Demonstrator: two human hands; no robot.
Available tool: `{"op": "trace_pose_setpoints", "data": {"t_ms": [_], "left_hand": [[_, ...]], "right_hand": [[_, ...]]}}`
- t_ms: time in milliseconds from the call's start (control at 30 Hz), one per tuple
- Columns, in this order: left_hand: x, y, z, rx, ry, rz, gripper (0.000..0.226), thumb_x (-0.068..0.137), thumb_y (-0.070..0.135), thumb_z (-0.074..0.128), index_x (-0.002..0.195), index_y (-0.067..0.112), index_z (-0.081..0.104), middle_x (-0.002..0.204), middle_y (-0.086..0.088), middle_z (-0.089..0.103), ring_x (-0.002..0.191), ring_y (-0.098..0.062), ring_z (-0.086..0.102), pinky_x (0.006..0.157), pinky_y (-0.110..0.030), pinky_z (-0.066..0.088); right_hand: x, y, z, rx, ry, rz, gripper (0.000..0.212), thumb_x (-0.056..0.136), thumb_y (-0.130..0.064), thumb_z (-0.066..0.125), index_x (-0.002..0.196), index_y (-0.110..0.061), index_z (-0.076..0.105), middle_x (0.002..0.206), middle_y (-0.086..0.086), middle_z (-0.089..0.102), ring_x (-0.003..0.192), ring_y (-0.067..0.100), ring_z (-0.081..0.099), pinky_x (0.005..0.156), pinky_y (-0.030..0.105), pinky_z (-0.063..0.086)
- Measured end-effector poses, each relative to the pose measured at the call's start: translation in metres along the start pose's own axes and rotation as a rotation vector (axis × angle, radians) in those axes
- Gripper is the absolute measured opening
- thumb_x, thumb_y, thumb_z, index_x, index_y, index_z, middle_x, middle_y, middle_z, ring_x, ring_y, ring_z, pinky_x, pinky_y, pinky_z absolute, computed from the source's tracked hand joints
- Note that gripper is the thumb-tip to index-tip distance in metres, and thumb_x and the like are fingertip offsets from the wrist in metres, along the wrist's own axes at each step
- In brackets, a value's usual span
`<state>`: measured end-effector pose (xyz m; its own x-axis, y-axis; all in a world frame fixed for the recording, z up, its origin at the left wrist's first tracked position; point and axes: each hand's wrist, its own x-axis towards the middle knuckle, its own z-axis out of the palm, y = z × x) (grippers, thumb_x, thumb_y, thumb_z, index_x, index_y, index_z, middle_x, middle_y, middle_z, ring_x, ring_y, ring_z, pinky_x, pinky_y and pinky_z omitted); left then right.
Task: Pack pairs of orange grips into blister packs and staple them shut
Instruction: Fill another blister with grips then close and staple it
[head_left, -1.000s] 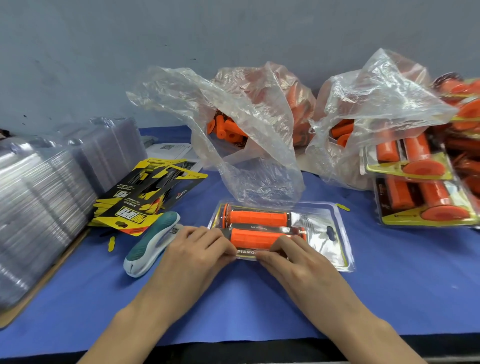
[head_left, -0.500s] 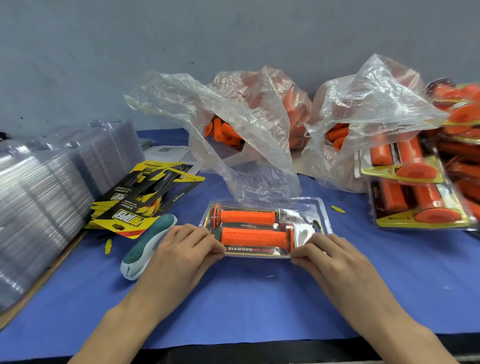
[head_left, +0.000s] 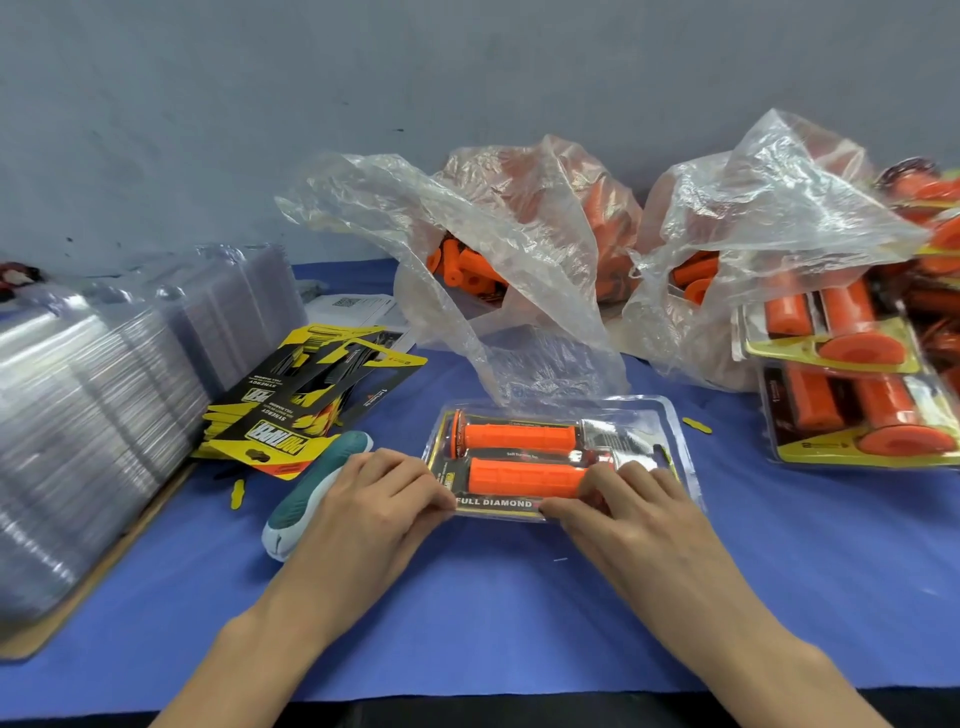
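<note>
At the middle of the blue table (head_left: 519, 623) lies the blister pack (head_left: 641, 415) holding two orange grips (head_left: 519, 436); the left hand (head_left: 374, 499) pinches its 7 o'clock corner, and the right hand (head_left: 639, 512) grasps its 5 o'clock edge. A teal stapler (head_left: 298, 512) lies at its 9 o'clock.

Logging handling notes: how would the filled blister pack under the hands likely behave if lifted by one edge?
The blister pack would probably flex, as its clear shell looks thin; the glossy surface may be slippery. The orange grips lie side by side inside, so they likely add weight but won't roll.
</note>
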<state>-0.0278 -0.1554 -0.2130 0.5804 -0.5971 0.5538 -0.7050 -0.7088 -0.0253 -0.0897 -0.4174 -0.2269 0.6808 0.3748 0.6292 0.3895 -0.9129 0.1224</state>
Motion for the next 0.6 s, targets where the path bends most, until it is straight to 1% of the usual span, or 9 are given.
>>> {"op": "trace_pose_setpoints", "data": {"t_ms": [33,100,200,333,400,500,567,600], "left_hand": [[0.000,0.000,0.001,0.001,-0.005,0.004,0.019,0.093,0.034,0.053,0.088,0.024,0.068,0.090,0.011,0.064,0.088,-0.017,0.058,0.081,-0.029,0.042],[0.000,0.004,0.003,0.019,-0.002,0.001,0.021,0.094,0.033,0.049,0.091,0.023,0.067,0.091,0.009,0.063,0.087,-0.020,0.059,0.080,-0.033,0.044],[0.004,0.020,0.011,0.060,0.024,0.028,0.021,0.094,0.029,0.050,0.098,0.022,0.070,0.093,0.004,0.064,0.084,-0.021,0.061,0.079,-0.034,0.043],[0.010,0.030,0.016,0.096,0.069,0.063,0.019,0.095,0.028,0.053,0.094,0.022,0.071,0.088,0.004,0.064,0.081,-0.021,0.061,0.079,-0.034,0.044],[0.011,0.026,0.013,0.097,0.080,0.047,0.019,0.094,0.032,0.054,0.089,0.023,0.070,0.086,0.006,0.063,0.081,-0.021,0.061,0.078,-0.034,0.045],[0.009,0.016,0.007,0.096,0.035,-0.029,0.034,0.091,0.051,0.051,0.081,0.023,0.068,0.086,0.006,0.063,0.085,-0.021,0.060,0.078,-0.037,0.047],[0.006,0.007,0.000,0.097,0.042,-0.077,0.042,0.091,0.058,0.048,0.081,0.023,0.068,0.089,0.005,0.062,0.088,-0.020,0.058,0.079,-0.038,0.047],[0.004,0.001,-0.004,0.110,0.069,-0.115,0.042,0.092,0.058,0.047,0.083,0.022,0.067,0.090,0.004,0.062,0.088,-0.021,0.057,0.078,-0.039,0.046]], "right_hand": [[0.001,0.000,0.002,0.001,-0.002,-0.007,0.032,0.079,-0.012,0.077,0.106,-0.029,0.069,0.089,-0.004,0.057,0.073,0.022,0.050,0.066,0.036,0.046],[0.002,-0.001,0.003,0.012,-0.002,-0.010,0.034,0.077,-0.011,0.079,0.105,-0.028,0.070,0.087,-0.005,0.057,0.072,0.022,0.051,0.065,0.036,0.047],[0.003,-0.003,0.005,0.030,-0.006,-0.023,0.031,0.079,-0.014,0.079,0.104,-0.028,0.070,0.088,-0.004,0.057,0.073,0.022,0.051,0.065,0.037,0.047],[0.003,-0.005,0.005,0.045,-0.002,-0.018,0.027,0.079,-0.015,0.079,0.102,-0.027,0.071,0.086,-0.004,0.057,0.072,0.022,0.050,0.064,0.036,0.048],[0.003,-0.006,0.004,0.065,0.012,0.000,0.027,0.079,-0.014,0.080,0.101,-0.026,0.071,0.085,-0.003,0.057,0.071,0.022,0.052,0.064,0.037,0.049],[0.004,-0.007,0.003,0.084,0.011,0.021,0.028,0.077,-0.012,0.082,0.100,-0.026,0.072,0.084,-0.004,0.057,0.071,0.021,0.052,0.064,0.035,0.050],[0.005,-0.007,0.003,0.089,0.015,0.039,0.029,0.076,-0.010,0.082,0.099,-0.025,0.072,0.085,-0.004,0.057,0.071,0.021,0.053,0.064,0.033,0.051],[0.005,-0.007,0.002,0.093,0.020,0.050,0.030,0.075,-0.010,0.082,0.099,-0.025,0.072,0.086,-0.004,0.058,0.071,0.021,0.053,0.063,0.033,0.051]]}}
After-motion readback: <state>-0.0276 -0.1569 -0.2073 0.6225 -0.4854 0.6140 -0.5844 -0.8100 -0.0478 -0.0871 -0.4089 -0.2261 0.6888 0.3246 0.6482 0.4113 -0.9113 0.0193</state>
